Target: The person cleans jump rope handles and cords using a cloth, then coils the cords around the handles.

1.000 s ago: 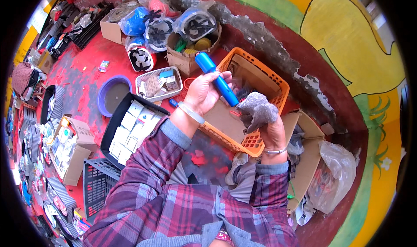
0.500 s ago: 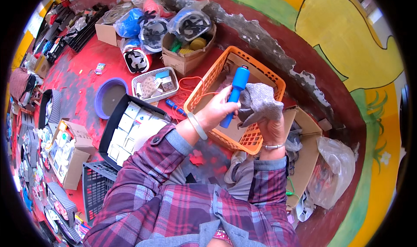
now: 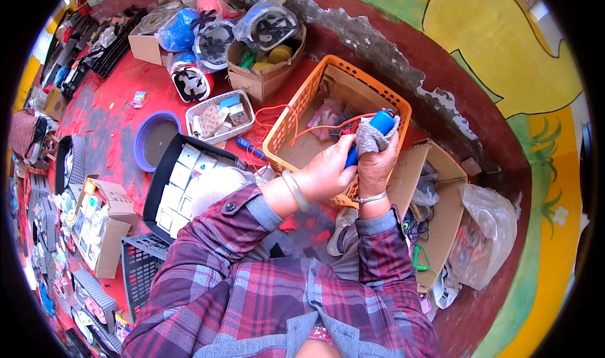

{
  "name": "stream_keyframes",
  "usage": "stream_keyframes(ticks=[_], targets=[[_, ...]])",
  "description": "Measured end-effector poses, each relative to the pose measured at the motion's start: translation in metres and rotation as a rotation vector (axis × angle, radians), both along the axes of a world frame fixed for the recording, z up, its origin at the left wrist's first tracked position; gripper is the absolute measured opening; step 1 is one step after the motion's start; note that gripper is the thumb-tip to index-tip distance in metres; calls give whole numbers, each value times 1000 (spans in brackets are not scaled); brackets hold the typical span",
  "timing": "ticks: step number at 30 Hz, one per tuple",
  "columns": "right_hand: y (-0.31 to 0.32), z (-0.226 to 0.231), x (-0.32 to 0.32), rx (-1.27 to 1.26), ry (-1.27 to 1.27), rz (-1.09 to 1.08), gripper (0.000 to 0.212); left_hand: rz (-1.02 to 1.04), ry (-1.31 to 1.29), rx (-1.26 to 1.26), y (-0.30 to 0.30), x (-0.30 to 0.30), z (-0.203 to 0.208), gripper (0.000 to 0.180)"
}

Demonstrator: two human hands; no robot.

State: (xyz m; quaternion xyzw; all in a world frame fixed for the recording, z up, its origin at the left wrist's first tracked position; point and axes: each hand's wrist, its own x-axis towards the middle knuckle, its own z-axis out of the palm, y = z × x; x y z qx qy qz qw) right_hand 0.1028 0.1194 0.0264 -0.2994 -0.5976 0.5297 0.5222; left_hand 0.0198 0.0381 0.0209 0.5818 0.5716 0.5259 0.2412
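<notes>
Firm at 1 end, wrapped at the other

We've got the blue tool [image 3: 382, 121] tilted over the R side of the orange basket [image 3: 307, 95], btwn our 2 hands. Our L hand [image 3: 329, 167] is closed round its lower end, pinching the narrow part; our R hand [image 3: 377, 169] has the grey cloth [image 3: 372, 139] wrapped round the upper part, w/ the blue top sticking out past it. Can't tell if the 2 hands touch.

To do this bit well, we'd let the L grip carry the wt & the R squeeze evenly, b/c a smooth round body probably slips & spins under fabric. Turning the tool w/ the L should beat twisting the R wrist. Best to mind the orange cord [image 3: 328, 124] too: it crosses the basket toward the tool & we can't see where it ends, so a bit of slack should avoid a snag.

Floor [image 3: 104, 128] is red, worn to dark patches. L of us: a black tray [image 3: 165, 169] of small white boxes [image 3: 180, 174], & a purple basin [image 3: 140, 145]. R of us: an open carton [image 3: 449, 232] & a clear plastic bag [image 3: 495, 222]. The wall [image 3: 498, 43] is maroon down low w/ flaking grey plaster, yellow & green above.
</notes>
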Motion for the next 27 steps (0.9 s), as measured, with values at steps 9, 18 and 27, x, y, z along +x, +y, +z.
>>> stream_keyframes(ticks=[9,18,27], targets=[[6,4,9,-116,106,7,39,-100,-183,-76,0,8,-8,47],[34,-3,24,-707,471,453,57,-432,-1262,-269,-2,-5,7,26],[15,12,15,-601,610,817,76,-824,-1648,-349,-9,-6,5,43]])
